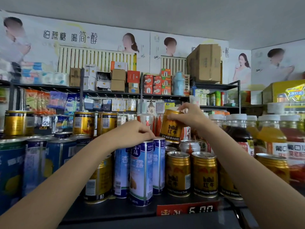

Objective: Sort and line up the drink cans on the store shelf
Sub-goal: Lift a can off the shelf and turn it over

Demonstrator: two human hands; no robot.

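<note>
Gold Red Bull can (171, 127) is lifted and tilted above the shelf (115, 210), the right hand (186, 118) curled round its upper body; that grip is closed firmly on it. The left hand (135, 134) rests on top of the tall blue almond-drink can (142, 172), fingers curled over its rim. Risks, as I judge them: the tilted can could slip and knock the silver can (189, 146) below, and the left forearm could sweep the gold can (99, 179) beside it. Counted: three blue almond cans clustered at front, three gold cans standing right of them, three more gold cans raised at back left.
</note>
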